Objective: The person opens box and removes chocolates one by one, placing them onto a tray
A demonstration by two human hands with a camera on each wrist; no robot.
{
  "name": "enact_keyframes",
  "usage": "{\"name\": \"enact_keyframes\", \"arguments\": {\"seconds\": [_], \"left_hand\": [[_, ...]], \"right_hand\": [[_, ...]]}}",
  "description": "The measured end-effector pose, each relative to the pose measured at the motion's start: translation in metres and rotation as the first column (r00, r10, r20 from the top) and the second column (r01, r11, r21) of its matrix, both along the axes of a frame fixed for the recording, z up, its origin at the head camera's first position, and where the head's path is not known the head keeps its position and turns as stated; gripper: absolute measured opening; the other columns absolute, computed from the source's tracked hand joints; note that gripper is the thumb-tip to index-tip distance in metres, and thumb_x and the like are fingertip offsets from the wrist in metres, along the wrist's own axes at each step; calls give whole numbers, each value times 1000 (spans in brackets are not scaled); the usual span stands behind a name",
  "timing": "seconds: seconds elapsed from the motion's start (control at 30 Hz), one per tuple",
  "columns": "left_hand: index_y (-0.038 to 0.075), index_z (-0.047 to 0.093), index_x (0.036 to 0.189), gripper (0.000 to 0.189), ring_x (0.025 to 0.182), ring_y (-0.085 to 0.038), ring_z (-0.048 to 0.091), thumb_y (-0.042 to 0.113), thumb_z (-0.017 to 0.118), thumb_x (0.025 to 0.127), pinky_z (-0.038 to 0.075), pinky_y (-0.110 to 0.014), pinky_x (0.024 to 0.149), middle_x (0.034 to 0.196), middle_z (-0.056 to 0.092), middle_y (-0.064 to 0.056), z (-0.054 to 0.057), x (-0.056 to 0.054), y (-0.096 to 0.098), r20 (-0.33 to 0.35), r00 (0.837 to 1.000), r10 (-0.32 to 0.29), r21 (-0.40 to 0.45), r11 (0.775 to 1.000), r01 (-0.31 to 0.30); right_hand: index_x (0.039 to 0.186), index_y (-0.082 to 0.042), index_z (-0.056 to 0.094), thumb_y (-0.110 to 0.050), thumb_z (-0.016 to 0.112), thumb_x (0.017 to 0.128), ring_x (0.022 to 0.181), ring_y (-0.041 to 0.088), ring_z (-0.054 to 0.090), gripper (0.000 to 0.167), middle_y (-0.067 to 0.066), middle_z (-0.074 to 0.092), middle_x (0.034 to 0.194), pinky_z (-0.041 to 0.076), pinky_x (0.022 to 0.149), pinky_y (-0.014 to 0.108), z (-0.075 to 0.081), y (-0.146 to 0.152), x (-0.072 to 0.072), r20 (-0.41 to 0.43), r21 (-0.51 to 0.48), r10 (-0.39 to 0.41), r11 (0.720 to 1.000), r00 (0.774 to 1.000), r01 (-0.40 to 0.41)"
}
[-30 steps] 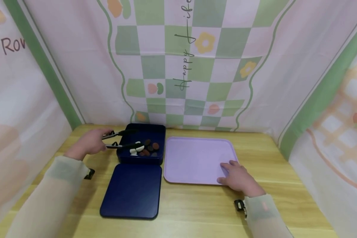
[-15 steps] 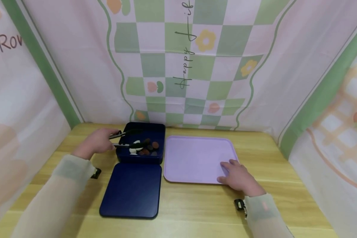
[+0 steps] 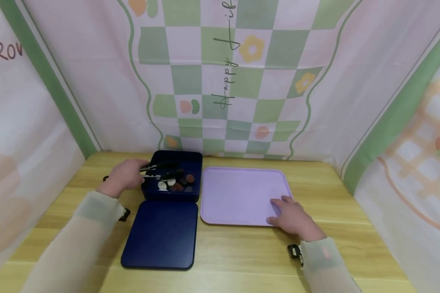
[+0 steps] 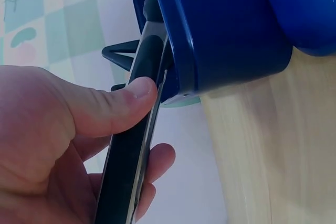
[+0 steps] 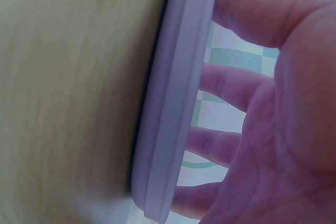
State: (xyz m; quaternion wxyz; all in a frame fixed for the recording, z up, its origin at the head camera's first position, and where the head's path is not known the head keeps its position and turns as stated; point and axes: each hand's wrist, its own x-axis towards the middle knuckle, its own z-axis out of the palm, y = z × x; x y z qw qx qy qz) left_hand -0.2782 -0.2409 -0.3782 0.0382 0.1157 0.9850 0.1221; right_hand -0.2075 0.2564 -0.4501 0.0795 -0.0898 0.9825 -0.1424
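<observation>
My left hand (image 3: 126, 175) grips a pair of tongs (image 4: 128, 156) with dark tips and metal arms, thumb on one side and fingers round the other. The tongs' tips reach over the left rim into a dark blue box (image 3: 172, 196). Several small round pieces (image 3: 177, 186), white, reddish brown and dark, lie on the box floor beneath the tips. My right hand (image 3: 291, 215) rests on the lower right corner of a lilac tray (image 3: 238, 195), fingers spread. In the right wrist view its fingertips touch the top of the tray's rim (image 5: 173, 93).
A flat dark blue lid (image 3: 161, 236) lies in front of the box, against its near side. The tray stands just right of the box. Everything rests on a light wooden table (image 3: 249, 256), with a patterned cloth (image 3: 220, 81) hanging behind.
My left hand has moved right, closer to the box, carrying the tongs further in over the pieces. The tongs' arms have drawn closer together. My right hand has stayed on the tray.
</observation>
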Motion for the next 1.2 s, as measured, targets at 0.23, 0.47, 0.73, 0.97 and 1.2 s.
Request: {"name": "enact_keyframes", "arguments": {"seconds": [0.23,0.47,0.73,0.97,1.2], "left_hand": [[-2,51,143,56,121,-47,51,1,67,89,47,-57,87,138,54,-23,-1,2,2,0,1000,16,-12,1000,-16],[-2,51,143,56,119,-47,52,1,67,89,49,-53,82,137,55,-24,-4,4,2,-11,1000,22,-1,1000,-22],[-7,49,142,56,127,-48,45,2,64,89,38,-59,101,139,53,-26,-6,1,-6,55,998,14,138,990,-21],[-7,48,143,57,130,-48,42,4,64,90,35,-59,104,140,51,-26,-6,1,-10,92,995,49,217,974,-68],[-7,44,145,59,133,-47,38,9,66,92,32,-59,106,143,48,-26,2,3,-7,128,989,74,309,945,-111]], "right_hand": [[142,3,52,-42,73,87,125,67,31,74,40,34,145,29,98,74,0,0,0,-2,-1,3,1000,1000,-3],[142,3,51,-42,73,88,126,67,30,74,39,33,146,29,98,74,1,-1,2,8,-2,-4,1000,1000,4],[141,3,52,-40,74,87,124,68,31,73,40,33,145,29,97,74,3,-2,3,12,-9,-5,1000,1000,6],[143,2,51,-43,73,88,126,67,31,73,39,33,146,30,96,74,2,-2,2,14,-3,-11,1000,1000,11],[143,2,51,-41,74,88,126,67,30,73,39,32,146,30,97,74,6,-3,3,17,-5,-9,1000,1000,9]]}}
